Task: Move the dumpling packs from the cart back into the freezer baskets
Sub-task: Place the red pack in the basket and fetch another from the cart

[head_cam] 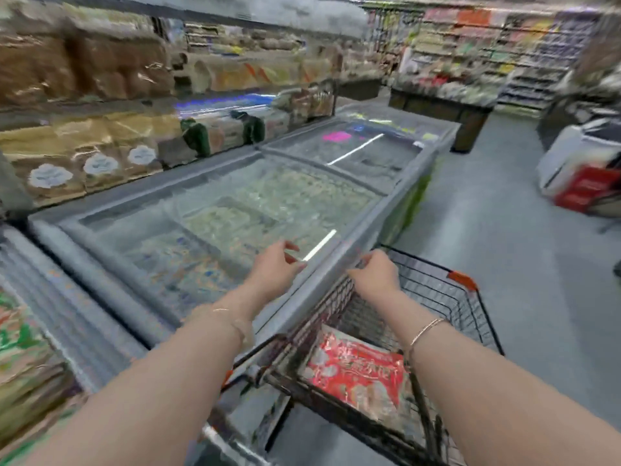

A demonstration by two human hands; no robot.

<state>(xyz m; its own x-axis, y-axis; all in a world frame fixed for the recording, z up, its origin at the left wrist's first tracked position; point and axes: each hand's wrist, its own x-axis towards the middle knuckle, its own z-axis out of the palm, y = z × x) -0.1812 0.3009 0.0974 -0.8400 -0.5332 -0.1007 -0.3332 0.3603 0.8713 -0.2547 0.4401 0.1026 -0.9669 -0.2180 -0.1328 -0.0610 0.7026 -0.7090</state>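
Observation:
A red dumpling pack [356,371] lies flat in the black wire cart [447,307], which stands against the chest freezer [312,297]. The freezer's glass lid [235,210] covers pale packs in baskets, all blurred. My left hand [275,269] hovers over the lid's near edge with fingers apart and nothing in them. My right hand [373,274] sits where the freezer's front rim meets the cart's rim, fingers curled; the blur hides whether it grips anything.
Shelves of brown bagged goods [84,163] run behind the freezer. A second glass-topped freezer [363,149] continues to the right. Grey aisle floor [504,230] stretches beyond the cart, with a white and red unit [584,176] at far right.

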